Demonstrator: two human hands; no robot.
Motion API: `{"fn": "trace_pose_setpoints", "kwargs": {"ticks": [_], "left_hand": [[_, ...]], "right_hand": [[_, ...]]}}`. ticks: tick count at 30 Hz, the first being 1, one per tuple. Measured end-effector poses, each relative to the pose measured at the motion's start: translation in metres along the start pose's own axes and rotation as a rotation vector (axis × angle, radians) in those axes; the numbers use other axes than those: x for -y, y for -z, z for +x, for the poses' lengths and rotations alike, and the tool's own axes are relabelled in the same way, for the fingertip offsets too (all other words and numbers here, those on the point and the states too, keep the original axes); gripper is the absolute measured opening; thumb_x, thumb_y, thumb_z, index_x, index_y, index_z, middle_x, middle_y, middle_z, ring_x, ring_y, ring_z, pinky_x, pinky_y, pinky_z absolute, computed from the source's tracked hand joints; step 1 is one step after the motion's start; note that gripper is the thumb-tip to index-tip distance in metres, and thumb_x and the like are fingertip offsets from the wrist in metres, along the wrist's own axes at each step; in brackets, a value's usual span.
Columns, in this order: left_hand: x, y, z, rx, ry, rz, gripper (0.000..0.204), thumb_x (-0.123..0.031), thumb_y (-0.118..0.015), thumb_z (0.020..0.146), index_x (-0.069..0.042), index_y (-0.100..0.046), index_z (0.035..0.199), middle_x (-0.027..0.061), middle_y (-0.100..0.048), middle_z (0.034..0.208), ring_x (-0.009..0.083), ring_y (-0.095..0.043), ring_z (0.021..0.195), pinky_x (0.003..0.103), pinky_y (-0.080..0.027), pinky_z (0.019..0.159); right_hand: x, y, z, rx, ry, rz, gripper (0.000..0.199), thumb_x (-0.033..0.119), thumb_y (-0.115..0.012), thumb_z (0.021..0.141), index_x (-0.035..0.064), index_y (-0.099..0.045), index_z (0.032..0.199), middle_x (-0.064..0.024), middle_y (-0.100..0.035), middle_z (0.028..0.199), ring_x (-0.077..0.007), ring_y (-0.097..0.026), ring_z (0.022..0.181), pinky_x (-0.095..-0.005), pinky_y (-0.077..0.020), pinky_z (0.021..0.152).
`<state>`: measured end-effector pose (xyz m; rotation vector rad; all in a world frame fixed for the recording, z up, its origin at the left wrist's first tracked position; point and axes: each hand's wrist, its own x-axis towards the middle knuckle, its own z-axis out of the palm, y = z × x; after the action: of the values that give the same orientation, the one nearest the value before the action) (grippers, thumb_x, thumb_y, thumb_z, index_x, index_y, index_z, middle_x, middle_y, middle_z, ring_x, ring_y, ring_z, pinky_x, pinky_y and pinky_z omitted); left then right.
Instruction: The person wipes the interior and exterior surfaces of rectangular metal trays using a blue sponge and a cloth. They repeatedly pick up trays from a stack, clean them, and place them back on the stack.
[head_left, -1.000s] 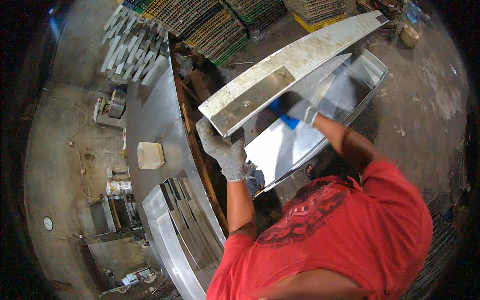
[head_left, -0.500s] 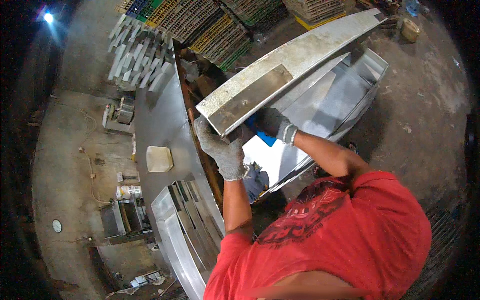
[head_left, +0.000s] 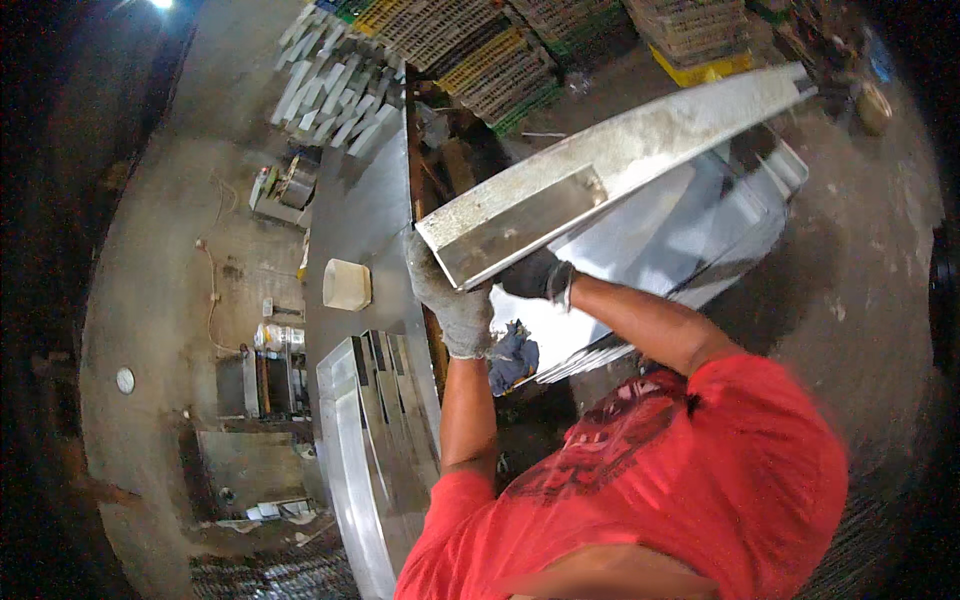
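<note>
A long metal trough (head_left: 650, 150), dull and stained whitish, slants across the upper middle, with a boxed recess at its near end. My left hand (head_left: 452, 305), in a grey knit glove, is closed around that near-end corner. Beside the trough's lower edge, my right hand (head_left: 540, 278), in a dark-palmed glove, is closed against the underside; the trough hides its fingertips. Below lies a bright metal piece (head_left: 640, 240) with a raised box end, on what look like stacked sheets. A crumpled grey-blue cloth (head_left: 514, 358) sits near my left wrist.
Left of me runs a metal table (head_left: 350, 215) carrying a cream plastic container (head_left: 346, 285), several long metal channels (head_left: 370, 450) and a pile of metal pieces (head_left: 335, 90). Stacked crates (head_left: 480, 60) stand at the back. Concrete floor (head_left: 840, 270) lies to the right.
My view has shifted, so the surroundings sit further right. The trough remains in my hands, slightly lower and tilted differently. A blue patch beside my right hand no longer shows.
</note>
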<state>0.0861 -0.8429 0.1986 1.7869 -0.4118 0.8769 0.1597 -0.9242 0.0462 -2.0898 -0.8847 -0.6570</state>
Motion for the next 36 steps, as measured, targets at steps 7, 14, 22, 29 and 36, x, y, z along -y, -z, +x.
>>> {"fn": "trace_pose_setpoints", "kwargs": {"ticks": [7, 14, 22, 29, 36], "left_hand": [[-0.064, 0.006, 0.028, 0.118, 0.025, 0.071, 0.053, -0.008, -0.081, 0.080, 0.000, -0.061, 0.128, 0.0097, -0.064, 0.114, 0.0220, -0.062, 0.110, 0.036, -0.048, 0.099], [-0.078, 0.067, 0.006, -0.099, 0.260, 0.013, 0.038, -0.001, -0.067, 0.091, 0.002, -0.062, 0.128, 0.0131, -0.070, 0.120, 0.0250, -0.065, 0.115, 0.038, -0.050, 0.101], [-0.037, 0.235, -0.197, -0.360, 0.697, 0.490, 0.047, 0.003, -0.054, 0.084, 0.001, -0.063, 0.130, 0.0095, -0.074, 0.112, 0.0212, -0.067, 0.103, 0.036, -0.052, 0.092], [-0.155, 0.333, -0.315, -1.140, 0.639, 0.560, 0.042, -0.010, -0.056, 0.093, 0.001, -0.068, 0.132, 0.0073, -0.074, 0.102, 0.0165, -0.065, 0.091, 0.029, -0.053, 0.084], [-0.262, 0.476, -0.364, -0.937, 0.716, 1.224, 0.043, -0.010, -0.053, 0.087, 0.007, -0.068, 0.123, 0.0205, -0.073, 0.088, 0.0293, -0.067, 0.075, 0.042, -0.054, 0.071]], "right_hand": [[-0.052, 0.061, -0.123, 0.771, -0.142, 0.408, 0.033, 0.030, -0.061, 0.097, 0.0065, -0.078, 0.111, -0.0153, -0.078, 0.103, -0.0324, -0.074, 0.097, -0.0421, -0.0569, 0.087], [-0.114, 0.116, -0.210, -0.437, -1.044, 1.579, 0.063, 0.043, -0.066, 0.102, 0.0027, -0.051, 0.148, -0.0107, -0.067, 0.131, -0.0239, -0.067, 0.110, -0.0387, -0.0549, 0.099], [-0.013, 0.087, -0.134, 0.158, -0.722, 1.016, 0.048, 0.032, -0.063, 0.105, 0.0015, -0.054, 0.141, -0.0081, -0.065, 0.115, -0.0242, -0.065, 0.102, -0.0402, -0.0556, 0.090], [0.133, 0.004, 0.000, 0.559, -0.129, 0.823, 0.042, 0.042, -0.064, 0.100, 0.0005, -0.069, 0.101, -0.0082, -0.064, 0.084, -0.0124, -0.059, 0.083, -0.0367, -0.0468, 0.069], [0.338, -0.141, 0.116, 1.029, 0.020, 1.105, 0.044, 0.042, -0.061, 0.102, 0.0009, -0.071, 0.094, -0.0050, -0.071, 0.085, -0.0154, -0.062, 0.078, -0.0379, -0.0497, 0.071]]}}
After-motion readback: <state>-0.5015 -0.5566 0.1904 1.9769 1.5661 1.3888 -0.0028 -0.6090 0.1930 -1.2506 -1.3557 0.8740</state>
